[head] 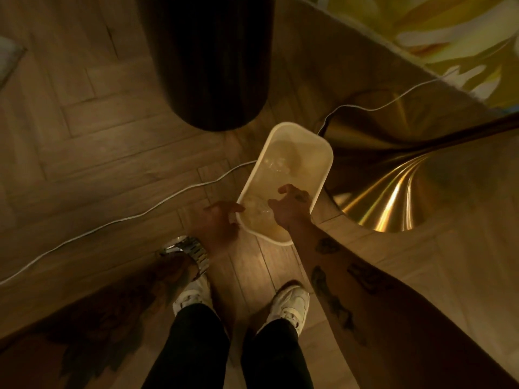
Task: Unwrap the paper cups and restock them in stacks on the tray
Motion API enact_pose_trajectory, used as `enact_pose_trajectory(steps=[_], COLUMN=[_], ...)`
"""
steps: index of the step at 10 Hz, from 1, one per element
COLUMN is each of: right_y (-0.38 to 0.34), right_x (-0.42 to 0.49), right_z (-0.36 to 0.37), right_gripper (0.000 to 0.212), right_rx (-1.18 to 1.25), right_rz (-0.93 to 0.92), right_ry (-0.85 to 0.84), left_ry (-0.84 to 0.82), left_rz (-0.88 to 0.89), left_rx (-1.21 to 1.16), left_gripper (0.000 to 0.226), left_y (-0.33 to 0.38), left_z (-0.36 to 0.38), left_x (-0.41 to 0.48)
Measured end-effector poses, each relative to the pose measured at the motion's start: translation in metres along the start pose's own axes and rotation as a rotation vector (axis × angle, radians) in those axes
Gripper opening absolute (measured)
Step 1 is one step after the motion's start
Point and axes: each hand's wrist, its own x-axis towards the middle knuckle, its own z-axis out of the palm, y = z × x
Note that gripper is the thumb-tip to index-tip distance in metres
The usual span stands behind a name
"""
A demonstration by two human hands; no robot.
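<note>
Nearest are two pale shoes (289, 304) set apart on the wood floor (84, 164), and the person stands over the work looking straight down, which suits dropping rubbish rather than stacking. A metal watch (186, 249) sits on the left wrist. The left hand (217, 220) hangs just beside the near left rim of a cream bin (297, 127), its fingers spread and relaxed, one tip at or very near the rim, probably to steady it. The right hand (290, 204) reaches over the bin's near end with fingers curled downward. Whether they pinch anything or have let go, I cannot tell in this dim blur. Under it lies crinkled clear wrap (259, 209), likely the cups' sleeve, so this seems to be the discarding step. No paper cups or tray are in view. The bin stands on the floor with its mouth facing up, its long axis running away from the feet and leaning slightly right. A white cable (112, 223) crosses the floor to its left, a brass lamp base (393, 192) sits just right of it, and beyond are a dark round column (213, 66) and a yellow rug (449, 37).
</note>
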Motion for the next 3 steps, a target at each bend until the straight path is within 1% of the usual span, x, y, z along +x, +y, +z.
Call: enact_pose_trajectory(steps=[1,2,3], right_y=[-0.005,-0.011,-0.02], right_x=[-0.016,-0.032,-0.062], right_z=[-0.014,-0.031,-0.055], right_gripper=[0.033,0.032,0.033], right_rx=[0.002,0.015,0.046], right_rz=[-0.053,-0.052,-0.047], right_ry=[0.064,0.086,0.06], left_ry=[-0.004,-0.027,-0.049], left_rz=[-0.009,0.013,0.076], left_rx=[0.051,0.11,0.163], left_gripper=[0.028,0.026,0.024], left_y=[0.008,0.023,0.058], left_z=[-0.013,-0.035,-0.069], left_x=[-0.005,-0.01,-0.026])
